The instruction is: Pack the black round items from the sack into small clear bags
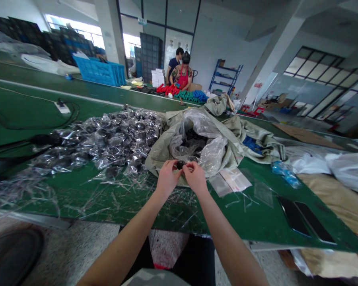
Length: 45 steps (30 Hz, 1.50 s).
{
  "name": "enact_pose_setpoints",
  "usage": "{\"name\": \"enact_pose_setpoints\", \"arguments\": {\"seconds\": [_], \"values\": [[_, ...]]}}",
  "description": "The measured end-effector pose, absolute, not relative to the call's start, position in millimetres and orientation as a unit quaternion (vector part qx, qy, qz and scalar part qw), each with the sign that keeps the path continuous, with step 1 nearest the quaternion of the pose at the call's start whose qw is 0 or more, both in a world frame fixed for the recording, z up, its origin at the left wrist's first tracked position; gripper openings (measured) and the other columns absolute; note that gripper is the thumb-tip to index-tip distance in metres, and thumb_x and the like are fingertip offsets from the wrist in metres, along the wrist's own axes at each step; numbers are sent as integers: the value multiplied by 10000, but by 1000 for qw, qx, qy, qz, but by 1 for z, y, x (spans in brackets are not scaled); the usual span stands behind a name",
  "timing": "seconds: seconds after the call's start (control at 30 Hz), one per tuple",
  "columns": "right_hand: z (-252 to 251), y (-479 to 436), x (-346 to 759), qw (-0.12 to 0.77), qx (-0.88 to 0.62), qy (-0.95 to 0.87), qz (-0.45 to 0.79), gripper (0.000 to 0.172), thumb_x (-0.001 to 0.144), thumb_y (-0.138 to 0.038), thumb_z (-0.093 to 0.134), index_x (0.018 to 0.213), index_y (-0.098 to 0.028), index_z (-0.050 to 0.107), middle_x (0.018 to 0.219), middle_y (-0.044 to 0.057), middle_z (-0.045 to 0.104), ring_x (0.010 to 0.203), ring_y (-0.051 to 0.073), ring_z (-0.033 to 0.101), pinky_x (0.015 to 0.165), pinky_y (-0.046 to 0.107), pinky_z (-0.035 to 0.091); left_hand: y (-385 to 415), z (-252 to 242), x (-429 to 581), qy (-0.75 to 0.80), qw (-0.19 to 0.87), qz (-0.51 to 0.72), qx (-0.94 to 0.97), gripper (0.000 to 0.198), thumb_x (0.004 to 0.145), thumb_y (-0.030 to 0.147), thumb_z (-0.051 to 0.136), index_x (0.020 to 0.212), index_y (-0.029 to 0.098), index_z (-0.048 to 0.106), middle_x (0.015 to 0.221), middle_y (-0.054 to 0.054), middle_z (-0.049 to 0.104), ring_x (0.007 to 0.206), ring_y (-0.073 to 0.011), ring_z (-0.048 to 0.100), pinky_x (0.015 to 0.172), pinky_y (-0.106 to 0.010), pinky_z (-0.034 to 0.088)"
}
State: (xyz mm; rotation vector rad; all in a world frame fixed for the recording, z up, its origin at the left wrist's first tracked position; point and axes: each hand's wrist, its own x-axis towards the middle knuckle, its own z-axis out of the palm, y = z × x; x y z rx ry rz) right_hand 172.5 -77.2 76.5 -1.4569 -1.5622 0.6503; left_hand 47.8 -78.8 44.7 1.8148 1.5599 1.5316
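My left hand and my right hand meet over the table's near side, fingertips pinched on a small round black object between them. Just beyond them lies an open sack with a clear plastic liner; dark pieces show inside it. To the left spreads a large heap of black pieces in clear wrappers. Flat clear bags lie right of my right hand.
Thin plastic strips litter the green table. Two phones and a crumpled blue wrapper lie at right. A second sack holds blue pieces. Across the table are two people and a blue crate.
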Motion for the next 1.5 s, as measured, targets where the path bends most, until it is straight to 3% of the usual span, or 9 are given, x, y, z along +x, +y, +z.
{"name": "enact_pose_setpoints", "arguments": {"seconds": [0.2,0.47,0.6,0.7,0.77,0.93,1.03,1.23,1.5], "values": [[62,-71,180,491,-573,-575,316,327,703,-352,740,945,-173,610,966,85,703,901,207,690,801,320,557,-78,44,45,524,287,563,572,356,713,144,745,1049,161,631,971,-62,699,765,-157,662,758,-306,547],[55,-69,186,505,-555,-558,354,370,697,-358,731,990,-164,618,1023,111,697,948,228,691,830,361,573,-74,38,45,527,365,541,545,87,797,228,623,844,168,666,819,-45,707,740,-166,662,738,-294,522],[49,-67,192,500,-558,-556,358,377,695,-382,731,993,-176,628,1033,101,700,953,227,693,843,367,573,-76,37,41,608,290,507,538,126,799,163,543,891,166,627,757,-37,664,705,-177,636,717,-307,511],[47,-67,196,504,-561,-552,355,391,696,-403,730,995,-173,627,1034,99,699,929,218,698,846,364,573,-83,39,35,644,148,462,591,300,720,65,528,987,169,620,925,-82,665,862,-217,632,818,-349,497],[48,-68,197,510,-558,-549,357,393,695,-409,730,990,-173,623,1027,96,695,911,213,699,831,355,579,-88,42,33,617,114,428,650,328,676,12,508,926,177,641,1002,-94,665,949,-225,619,877,-348,478],[58,-75,191,525,-527,-516,425,379,689,-398,727,970,-182,594,1015,85,692,816,198,710,720,329,608,-91,51,39,551,250,446,659,119,826,199,538,815,190,657,779,-25,686,673,-154,603,706,-277,484],[61,-78,188,519,-524,-505,448,356,692,-382,720,958,-187,587,988,83,708,794,204,715,683,333,614,-86,51,42,544,297,486,615,187,806,367,627,802,184,664,754,-14,687,634,-146,588,650,-268,470],[54,-76,194,507,-522,-547,415,341,696,-370,720,961,-184,614,935,72,735,900,224,712,786,364,599,-78,39,38,521,388,506,567,189,749,361,663,765,172,673,689,-2,668,602,-139,577,593,-254,443],[55,-76,195,501,-515,-540,438,317,678,-338,715,936,-176,625,897,66,739,862,229,717,808,392,591,-77,34,35,490,438,512,553,189,743,350,636,792,167,638,689,-8,662,573,-132,562,580,-254,449]]}}
